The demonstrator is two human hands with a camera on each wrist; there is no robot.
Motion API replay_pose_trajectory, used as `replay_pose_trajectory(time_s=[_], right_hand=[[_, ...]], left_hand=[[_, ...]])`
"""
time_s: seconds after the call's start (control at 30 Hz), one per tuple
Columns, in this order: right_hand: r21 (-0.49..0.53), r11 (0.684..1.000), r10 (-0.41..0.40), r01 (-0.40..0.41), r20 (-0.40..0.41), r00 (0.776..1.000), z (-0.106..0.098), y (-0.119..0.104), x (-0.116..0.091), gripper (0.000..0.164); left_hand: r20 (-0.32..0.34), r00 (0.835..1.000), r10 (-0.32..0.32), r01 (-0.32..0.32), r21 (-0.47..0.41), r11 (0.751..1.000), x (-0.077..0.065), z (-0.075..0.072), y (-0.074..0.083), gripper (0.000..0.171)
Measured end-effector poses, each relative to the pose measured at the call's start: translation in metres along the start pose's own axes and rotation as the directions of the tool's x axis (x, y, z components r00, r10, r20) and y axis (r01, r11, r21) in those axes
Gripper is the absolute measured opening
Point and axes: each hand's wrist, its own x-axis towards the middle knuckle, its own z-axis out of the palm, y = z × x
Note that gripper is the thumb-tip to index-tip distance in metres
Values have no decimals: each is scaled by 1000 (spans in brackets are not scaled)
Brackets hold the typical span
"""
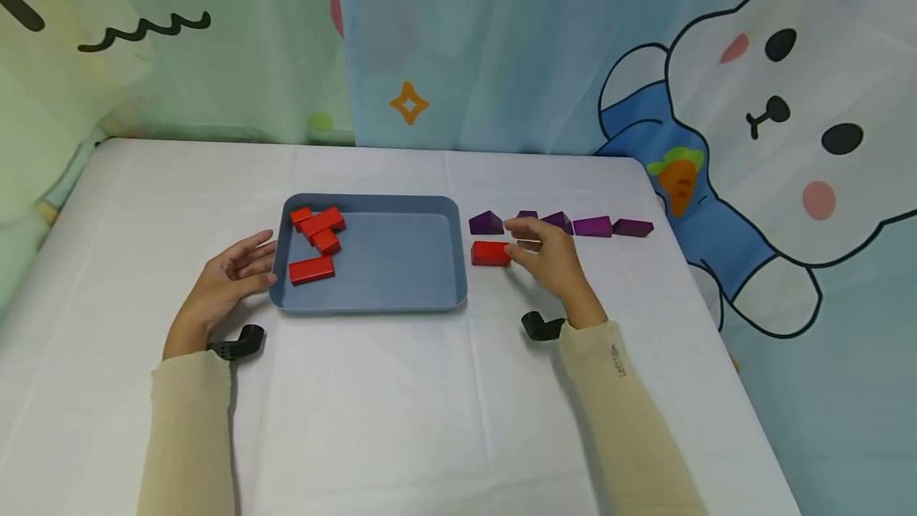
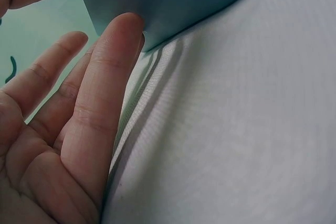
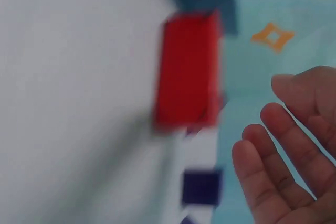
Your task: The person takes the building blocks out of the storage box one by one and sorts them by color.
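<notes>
Your left hand (image 1: pixel 228 275), fingers relaxed, gripped nothing at nine o'clock of the tray (image 1: pixel 401 257). Your right hand (image 1: pixel 555 261), loosely curved and empty, hovered by a red block (image 1: pixel 489 254) outside, at three. Four red pieces (image 1: pixel 311 270) already lay inside; purple blocks (image 1: pixel 592 227) beyond seemed untouched.

From my end, I see the tray (image 1: pixel 394 261) as smooth plastic with a mostly matt finish. The red blocks (image 1: pixel 311 270) look smooth and glossy, though I can't tell whether they are plastic or painted wood. The purple blocks (image 1: pixel 592 227) look smooth too, with a slight sheen. I read the table cover (image 1: pixel 380 396) as matt, lightly creased cloth, the backdrop (image 1: pixel 487 46) as printed cloth, and the sleeves (image 1: pixel 192 436) as matt fabric.
</notes>
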Motion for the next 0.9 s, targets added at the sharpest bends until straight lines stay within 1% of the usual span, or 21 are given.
replay_pose_trajectory(time_s=[0.1,0.2,0.33,0.47,0.7,0.8,0.9], right_hand=[[59,997,-54,54,-13,998,11,-18,0,39],[116,987,-110,108,10,994,25,-34,1,38],[167,972,-181,167,73,981,47,-52,3,35],[176,966,-215,187,152,965,71,-68,8,36],[144,978,-189,151,305,934,113,-101,16,37],[134,980,-182,145,339,923,130,-109,19,37],[125,986,-152,113,367,918,144,-115,23,38]], left_hand=[[-2,1000,-3,3,-3,1000,0,-2,0,79],[-2,1000,-7,7,-10,1000,1,-2,-1,79],[3,1000,-16,16,-18,1000,3,-2,-1,79],[4,1000,-12,12,-28,1000,4,-1,0,79],[0,1000,-5,5,-31,1000,3,-1,0,78],[2,1000,1,-1,-33,999,4,-1,-2,78],[4,1000,7,-7,-32,999,5,-2,-3,78]])
